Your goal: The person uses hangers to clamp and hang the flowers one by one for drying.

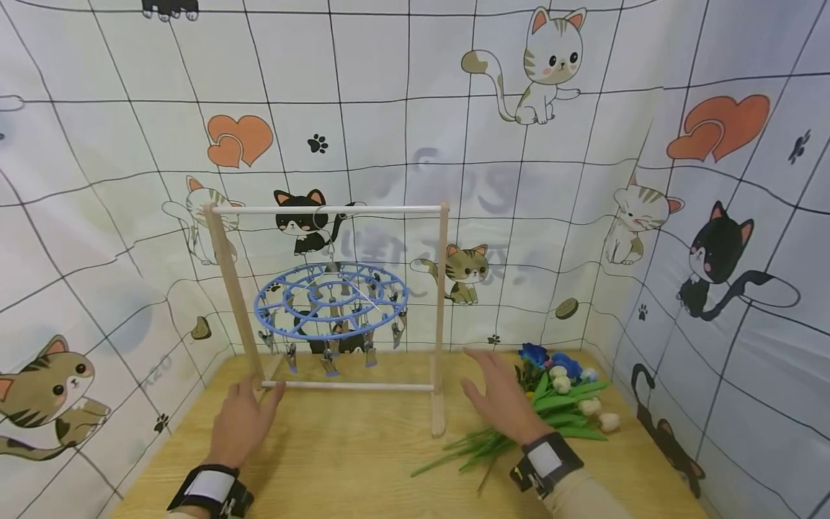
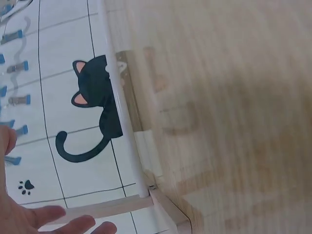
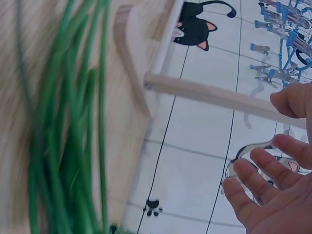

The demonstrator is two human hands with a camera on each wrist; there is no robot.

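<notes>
A wooden rack with white crossbars (image 1: 363, 387) stands on the table. From its top bar hangs a round blue clip hanger (image 1: 331, 336) with several clips dangling below. My left hand (image 1: 240, 425) is at the rack's lower left corner, fingers spread and relaxed, gripping nothing. In the left wrist view its fingertips (image 2: 80, 224) overlap the left post near the foot. My right hand (image 1: 502, 398) is held with fingers apart to the right of the rack's right post (image 1: 442, 303), in front of the flowers. Its palm is bare in the right wrist view.
A bunch of blue and white flowers (image 1: 560, 383) with long green stems (image 3: 73, 122) lies on the right of the wooden table (image 1: 337, 454), partly behind my right hand. Cat-patterned white cloth (image 1: 519, 180) encloses the back and both sides.
</notes>
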